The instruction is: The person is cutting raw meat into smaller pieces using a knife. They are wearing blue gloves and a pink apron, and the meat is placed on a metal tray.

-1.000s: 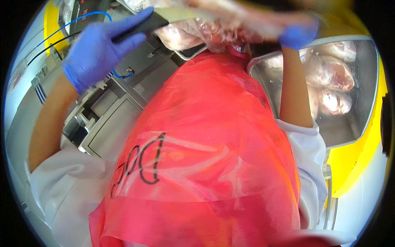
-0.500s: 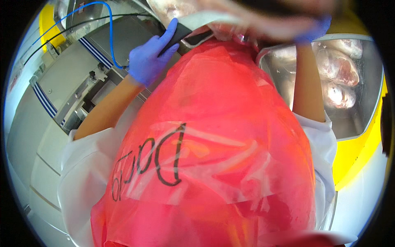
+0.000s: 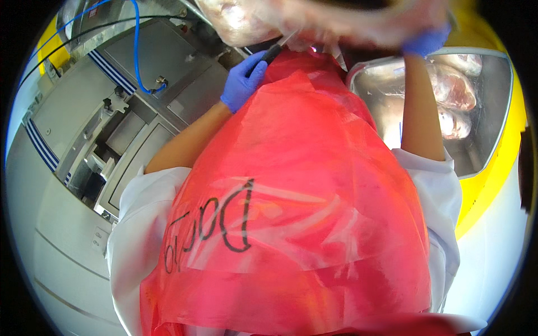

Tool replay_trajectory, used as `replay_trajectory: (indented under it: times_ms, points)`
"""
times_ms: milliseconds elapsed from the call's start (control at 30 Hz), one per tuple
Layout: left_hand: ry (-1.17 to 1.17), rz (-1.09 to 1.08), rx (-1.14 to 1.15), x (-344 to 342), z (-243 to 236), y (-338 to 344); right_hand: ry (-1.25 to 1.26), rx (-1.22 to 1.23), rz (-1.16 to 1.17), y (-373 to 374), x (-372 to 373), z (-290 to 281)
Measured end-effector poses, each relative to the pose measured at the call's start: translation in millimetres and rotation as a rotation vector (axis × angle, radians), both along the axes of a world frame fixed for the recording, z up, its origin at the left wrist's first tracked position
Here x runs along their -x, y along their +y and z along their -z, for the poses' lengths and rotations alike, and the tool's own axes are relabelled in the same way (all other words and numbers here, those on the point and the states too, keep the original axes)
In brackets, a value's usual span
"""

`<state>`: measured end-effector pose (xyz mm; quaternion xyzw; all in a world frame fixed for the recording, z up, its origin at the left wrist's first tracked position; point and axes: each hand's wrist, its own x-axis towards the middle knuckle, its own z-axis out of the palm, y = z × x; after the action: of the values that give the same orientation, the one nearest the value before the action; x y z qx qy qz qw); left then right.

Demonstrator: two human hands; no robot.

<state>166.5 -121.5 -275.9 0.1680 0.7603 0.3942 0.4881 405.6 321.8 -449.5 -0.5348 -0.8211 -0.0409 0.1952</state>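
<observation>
Red plastic apron, one, worn, filling the centre; grey steel machine, one, at the person's left; metal tub, one, at the right, over a yellow surface, holding several glossy meat pieces; large meat piece, one, spanning the upper edge beyond the apron, its right part blurred; right hand, blue-gloved, its grip apparently closed about that piece's right end, finger detail blurred; left hand, blue-gloved, its grip wrapped firmly round the black handle of a knife; blade directed up and right, at the meat's underside, contact not discernible; hazards, as judged: slick gloves or a wet surface could let the meat slide from the right grip; a skidding blade could then nick the apron close below, or reach the right hand.
</observation>
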Motion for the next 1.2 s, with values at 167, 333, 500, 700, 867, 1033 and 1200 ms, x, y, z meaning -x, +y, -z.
replay_trajectory:
  times_ms: [167, 333, 500, 700, 867, 1033, 1200]
  points:
    - [-0.247, -0.157, 0.038, 2, -96, 38, 0.153, -0.089, -0.178, 1, 10, -38]
    - [0.014, -0.167, -0.026, 11, -114, 20, 0.492, -0.179, -0.312, -48, 54, -130]
    - [-0.011, -0.215, -0.042, 8, -92, 6, -0.021, -0.161, -0.774, -96, 87, -213]
    - [0.009, -0.250, -0.046, -3, -77, 5, -0.007, -0.071, -0.970, -85, 98, -177]
    - [0.052, -0.207, -0.046, 1, -71, -1, -0.167, -0.115, -0.992, -82, 89, -182]
    - [0.336, -0.033, -0.049, 11, -90, 8, -0.212, -0.055, -1.028, -76, 39, -199]
    - [0.725, 0.251, -0.005, 42, -139, 29, -0.154, 0.043, -0.786, -71, -4, -208]
